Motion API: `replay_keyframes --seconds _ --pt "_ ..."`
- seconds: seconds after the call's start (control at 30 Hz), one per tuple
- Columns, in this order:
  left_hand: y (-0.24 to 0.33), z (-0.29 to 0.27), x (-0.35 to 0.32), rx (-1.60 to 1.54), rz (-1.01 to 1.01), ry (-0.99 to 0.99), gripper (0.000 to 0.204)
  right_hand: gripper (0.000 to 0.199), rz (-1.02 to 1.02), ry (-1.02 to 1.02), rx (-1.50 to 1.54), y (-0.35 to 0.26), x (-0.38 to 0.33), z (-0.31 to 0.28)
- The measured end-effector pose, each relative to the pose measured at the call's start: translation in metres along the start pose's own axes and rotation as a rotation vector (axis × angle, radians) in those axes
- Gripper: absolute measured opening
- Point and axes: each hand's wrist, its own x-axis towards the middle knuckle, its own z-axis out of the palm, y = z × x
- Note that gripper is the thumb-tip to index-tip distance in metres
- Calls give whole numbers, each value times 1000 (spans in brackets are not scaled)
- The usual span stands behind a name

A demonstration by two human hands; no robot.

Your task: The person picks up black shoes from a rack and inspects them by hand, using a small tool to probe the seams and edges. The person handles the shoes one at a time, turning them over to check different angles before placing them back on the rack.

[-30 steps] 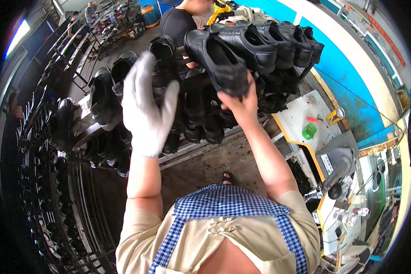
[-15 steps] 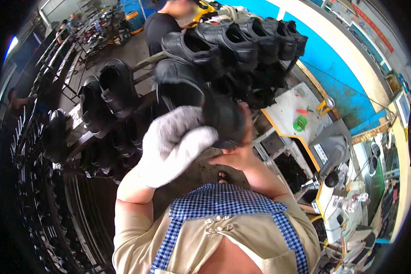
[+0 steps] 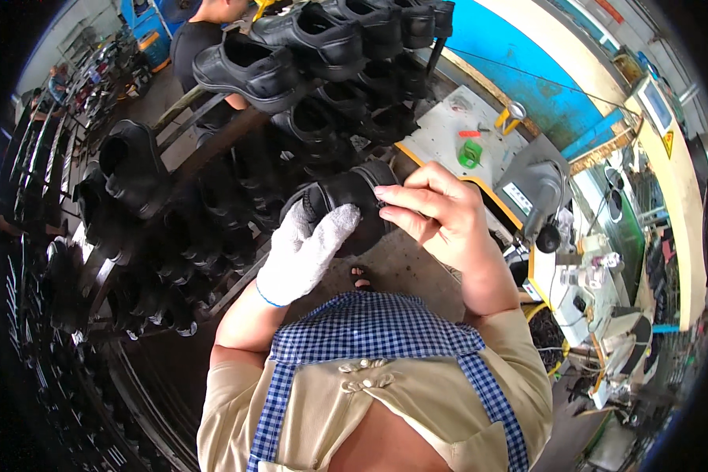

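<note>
Centre frame: the black shoe [image 3: 346, 206] lies crosswise between both hands. The gloved left hand [image 3: 305, 253] cups it from below, fingers closed underneath; the bare right hand [image 3: 433, 214] pinches its right end, fingertips curled on the edge.

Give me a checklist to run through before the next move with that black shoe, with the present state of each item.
1. Black shoe held by both hands: ok.
2. Left hand gloved, under the shoe: ok.
3. Right hand bare, fingers at the shoe's edge: ok.
4. Shoe free of the rack: ok.
5. Shoe's sole and inside condition: cannot tell.
6. Other person behind the rack, away from the hands: ok.
</note>
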Motion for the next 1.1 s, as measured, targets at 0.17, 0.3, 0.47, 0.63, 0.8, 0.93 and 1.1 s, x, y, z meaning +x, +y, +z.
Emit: replay_keyframes --seconds 0.17,0.3,0.47,0.63,0.8,0.93,1.1 --pt "-4 10 3 266 187 24 26 15 -53 -138 -153 0 -4 0" --pt "-11 3 0 -39 -9 13 29 8 429 -85 1264 32 -28 -3" --pt "-18 -2 6 -151 -48 -18 31 26 674 -44 815 54 -74 -4" --pt "-18 4 15 638 270 -251 28 63 803 -223 893 58 -99 4" --pt "-66 35 10 1024 632 -539 36 67 1265 193 1275 53 -152 43" --pt "-19 19 5 650 689 -750 45 75 1083 206 1770 61 -183 54" --pt "-14 -19 6 299 569 277 74 75 891 77 1246 93 -209 61"
